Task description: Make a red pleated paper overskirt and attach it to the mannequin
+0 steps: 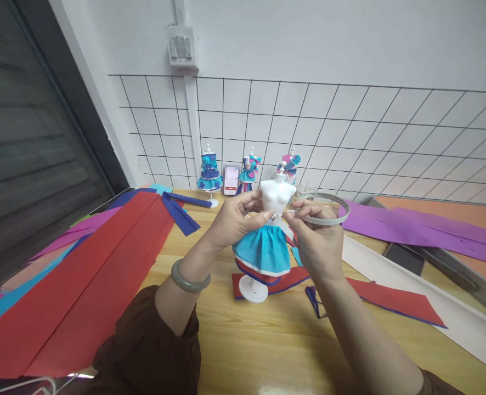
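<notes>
A small white dress form [276, 195] stands in front of me on a round white base [253, 289]. It wears a gathered turquoise skirt [263, 249] with a white edge, over red and dark blue layers. My left hand [241, 216] is closed on the form's waist, thumb in front and fingers behind the torso. At the other side of the waist, my right hand [317, 233] pinches a narrow whitish tape between thumb and finger. Around its fingers hangs a thin pale ring, seemingly a tape roll [344, 211].
Dressed miniature forms [209, 173] and a phone [231, 180] stand by the wall. Red paper sheets [99, 274] lie left, with dark blue strips [181, 214] beside them. Purple sheets [424, 225], a long white piece [465, 334] and a red strip [399, 302] lie right.
</notes>
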{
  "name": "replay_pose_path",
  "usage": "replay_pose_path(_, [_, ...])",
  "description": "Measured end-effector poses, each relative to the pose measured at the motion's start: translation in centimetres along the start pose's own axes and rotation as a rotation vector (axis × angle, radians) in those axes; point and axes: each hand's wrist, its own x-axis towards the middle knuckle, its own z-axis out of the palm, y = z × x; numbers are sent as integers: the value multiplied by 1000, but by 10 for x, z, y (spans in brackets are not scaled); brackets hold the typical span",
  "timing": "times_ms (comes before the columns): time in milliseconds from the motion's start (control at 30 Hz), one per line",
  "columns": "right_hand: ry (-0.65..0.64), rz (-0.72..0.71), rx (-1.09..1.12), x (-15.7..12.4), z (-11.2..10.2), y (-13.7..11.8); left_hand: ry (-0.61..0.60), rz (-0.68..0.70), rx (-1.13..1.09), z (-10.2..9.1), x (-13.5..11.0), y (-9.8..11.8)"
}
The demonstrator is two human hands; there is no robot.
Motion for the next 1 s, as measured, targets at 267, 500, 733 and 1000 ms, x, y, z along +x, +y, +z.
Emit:
replay_pose_path(267, [-108, 101, 130, 6, -4, 7, -111, -54, -96, -6, 0, -1])
replay_pose_path(500, [-158, 181, 199, 7, -6, 6, -101, -148, -154, -11, 0, -2])
replay_pose_path(733, [-125, 122, 111, 4, -1, 0, -110, -145, -96, -13, 1, -9])
replay_pose_path(1000, [-107, -1, 21, 1, 1, -2, -91, -89, -86, -6, 0, -5])
